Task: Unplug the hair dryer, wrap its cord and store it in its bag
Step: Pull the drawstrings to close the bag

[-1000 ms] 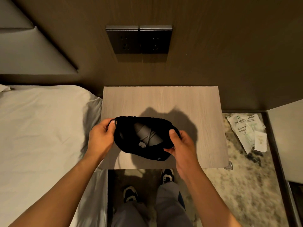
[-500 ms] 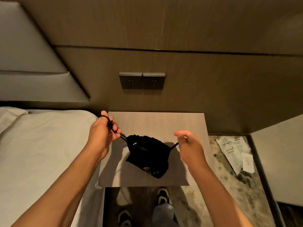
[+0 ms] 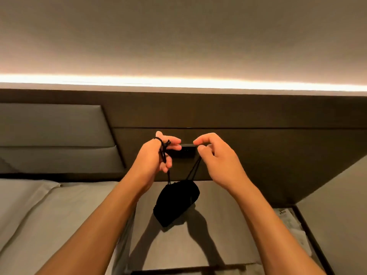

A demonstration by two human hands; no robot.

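A black drawstring bag (image 3: pixel 176 203) hangs in the air above the wooden nightstand (image 3: pixel 218 235), its mouth cinched tight. The hair dryer is hidden inside it. My left hand (image 3: pixel 160 153) is raised in front of the wall, with one black drawstring (image 3: pixel 163 153) looped around its fingers. My right hand (image 3: pixel 214 155) pinches the other drawstring (image 3: pixel 193 171) between thumb and fingers. Both strings run down to the bag's neck.
A dark wall socket panel (image 3: pixel 184 150) sits behind my hands on the brown wall. A bed with a white sheet (image 3: pixel 39 215) lies at the left. Printed paper packets (image 3: pixel 292 221) lie on the floor at the right. A light strip (image 3: pixel 178 83) glows above.
Both hands have risen and come closer together, lifting the bag off the nightstand by its strings. The bag's mouth, open a second ago, is drawn shut. My view has tilted upward.
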